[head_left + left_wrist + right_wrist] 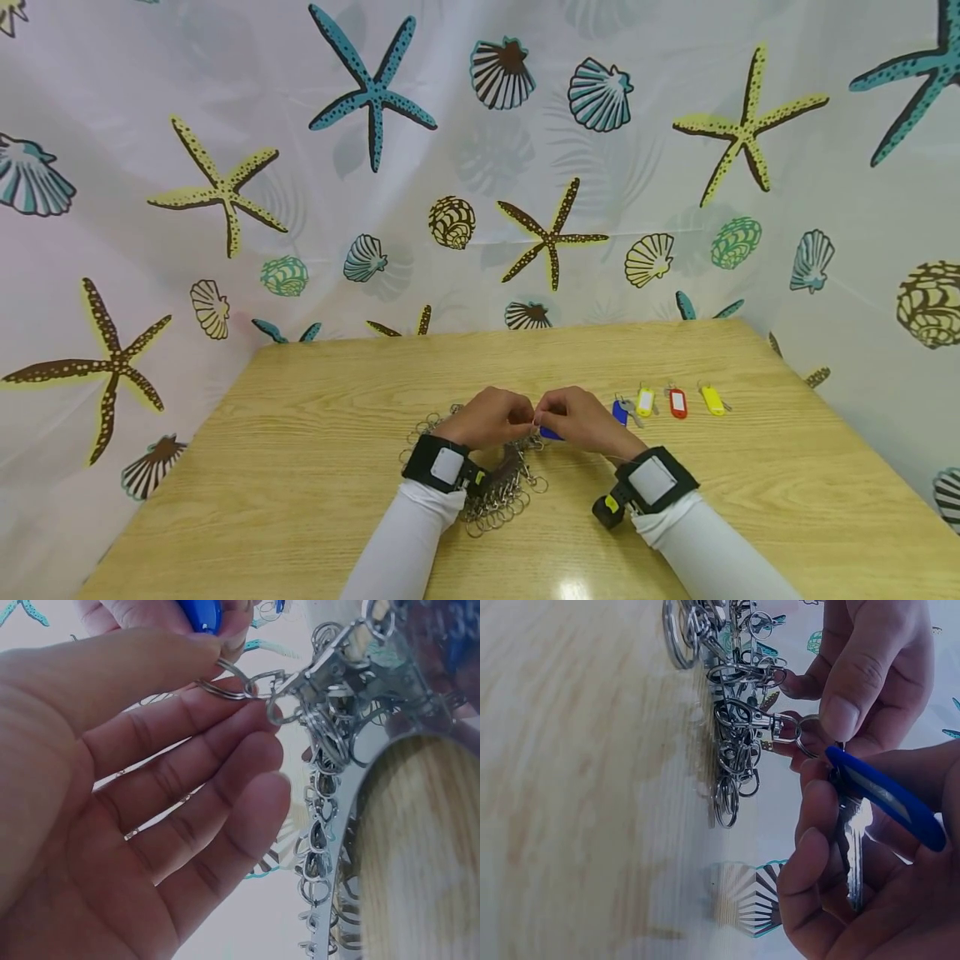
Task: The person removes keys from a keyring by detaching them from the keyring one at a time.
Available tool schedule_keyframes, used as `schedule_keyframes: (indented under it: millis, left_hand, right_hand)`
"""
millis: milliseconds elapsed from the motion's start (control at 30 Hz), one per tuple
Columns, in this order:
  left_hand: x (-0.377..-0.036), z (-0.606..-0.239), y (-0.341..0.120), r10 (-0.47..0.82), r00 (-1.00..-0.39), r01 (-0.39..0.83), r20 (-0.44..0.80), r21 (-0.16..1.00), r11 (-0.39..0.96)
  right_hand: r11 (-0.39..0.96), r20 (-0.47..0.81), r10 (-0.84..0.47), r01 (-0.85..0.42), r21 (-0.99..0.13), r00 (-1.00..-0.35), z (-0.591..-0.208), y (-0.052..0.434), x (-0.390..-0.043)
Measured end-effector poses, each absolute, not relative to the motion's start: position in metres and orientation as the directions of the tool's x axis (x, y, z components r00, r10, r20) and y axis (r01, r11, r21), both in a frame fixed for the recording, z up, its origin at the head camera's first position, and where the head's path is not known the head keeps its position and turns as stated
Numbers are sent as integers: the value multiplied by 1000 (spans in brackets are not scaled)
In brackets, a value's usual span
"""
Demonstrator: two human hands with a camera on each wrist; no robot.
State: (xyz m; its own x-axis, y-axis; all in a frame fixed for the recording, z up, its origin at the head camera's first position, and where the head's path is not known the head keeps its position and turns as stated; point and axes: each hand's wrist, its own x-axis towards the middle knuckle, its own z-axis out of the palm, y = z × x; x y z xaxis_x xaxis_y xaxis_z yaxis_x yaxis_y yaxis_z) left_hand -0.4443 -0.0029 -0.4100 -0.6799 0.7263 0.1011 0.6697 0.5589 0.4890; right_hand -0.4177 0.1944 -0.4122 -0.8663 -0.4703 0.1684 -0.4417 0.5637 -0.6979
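Observation:
In the head view my left hand (pixel 491 418) and right hand (pixel 581 421) meet at the fingertips above the table. Thumb and index finger of the left hand pinch a split ring (pixel 225 681), which is linked to a silver swivel clasp (pixel 759 720); its other fingers are spread. My right hand holds a blue key tag (pixel 889 799) with a silver key (pixel 853 859) hanging beside it. The tag's top end is right at the split ring, but fingers hide whether they are joined. Many more clasps with rings (pixel 495 508) lie in a curve beneath the left hand.
To the right on the wooden table (pixel 322 492) lie another blue key tag (pixel 619 412), a yellow tag (pixel 645 402), a red tag (pixel 678 403) and a second yellow tag (pixel 712 401), with keys. A patterned curtain (pixel 465 150) hangs behind the table.

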Motion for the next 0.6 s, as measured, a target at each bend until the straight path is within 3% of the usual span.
schedule_keyframes:
  millis: [600]
  left_hand:
    - [-445, -410, -4, 736, -667, 700, 116, 436, 565]
  right_hand:
    - [563, 192, -476, -465, -683, -858, -415, 194, -419]
